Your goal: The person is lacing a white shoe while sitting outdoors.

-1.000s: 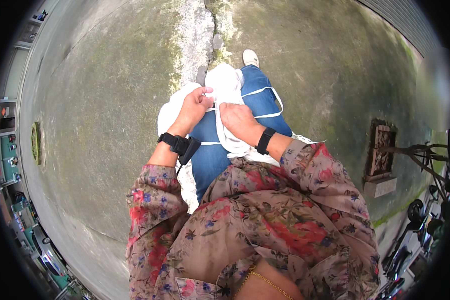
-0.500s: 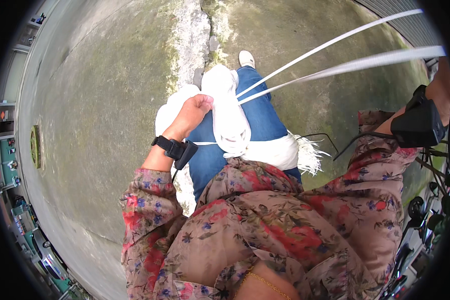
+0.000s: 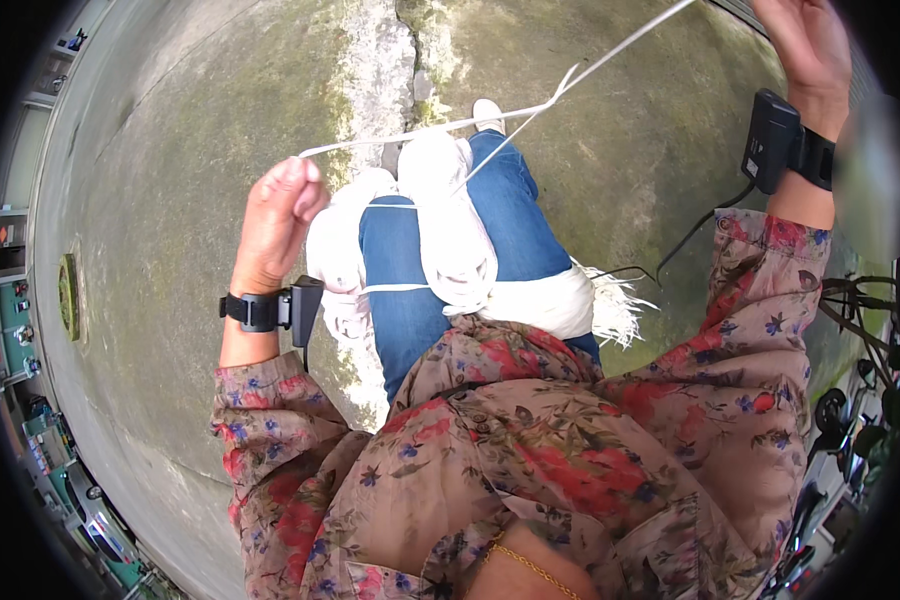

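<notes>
Head: unreadable print (image 3: 757, 148) near right hand (image 3: 810, 48)

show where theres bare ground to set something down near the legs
Bare concrete lies left of the left hand, and right of the jeans, beyond the white fringe and black cable. Crowded: the jeans, under white bundles, and the space above, where white cord runs from the left hand toward the upper right.

Floral shirt (image 3: 530, 440), blue jeans (image 3: 515, 220), black wrist straps (image 3: 260, 311)
</notes>
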A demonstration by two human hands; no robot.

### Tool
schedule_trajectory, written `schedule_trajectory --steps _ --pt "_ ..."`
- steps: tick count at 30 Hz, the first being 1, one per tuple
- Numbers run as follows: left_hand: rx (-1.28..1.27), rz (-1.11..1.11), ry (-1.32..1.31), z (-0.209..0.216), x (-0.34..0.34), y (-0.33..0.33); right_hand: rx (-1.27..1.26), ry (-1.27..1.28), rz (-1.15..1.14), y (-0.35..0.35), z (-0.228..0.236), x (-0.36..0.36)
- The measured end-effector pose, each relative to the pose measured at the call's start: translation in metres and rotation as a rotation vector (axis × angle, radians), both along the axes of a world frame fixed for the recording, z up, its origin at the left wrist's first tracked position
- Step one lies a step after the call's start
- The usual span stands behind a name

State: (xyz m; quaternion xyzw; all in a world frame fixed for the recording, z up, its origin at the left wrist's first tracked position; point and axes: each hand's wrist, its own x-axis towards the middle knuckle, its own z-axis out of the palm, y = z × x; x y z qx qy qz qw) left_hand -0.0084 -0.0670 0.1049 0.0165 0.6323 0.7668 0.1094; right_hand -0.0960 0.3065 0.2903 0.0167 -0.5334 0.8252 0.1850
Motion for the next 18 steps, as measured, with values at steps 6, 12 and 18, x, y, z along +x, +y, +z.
schedule_trajectory --steps 6,12,18 --pt "0.424 0.568 0.026 0.012 0.008 -0.205 -0.185 -0.206 0.301 0.203 -0.133 -0.040" --pt "0.002 0.749 -0.124 -0.002 0.013 -0.179 0.646 -0.564 0.544 0.021 -0.239 0.035" --pt "-0.355 0.067 -0.257 -0.070 0.020 -0.009 1.169 -0.261 0.637 -0.063 -0.312 0.084"
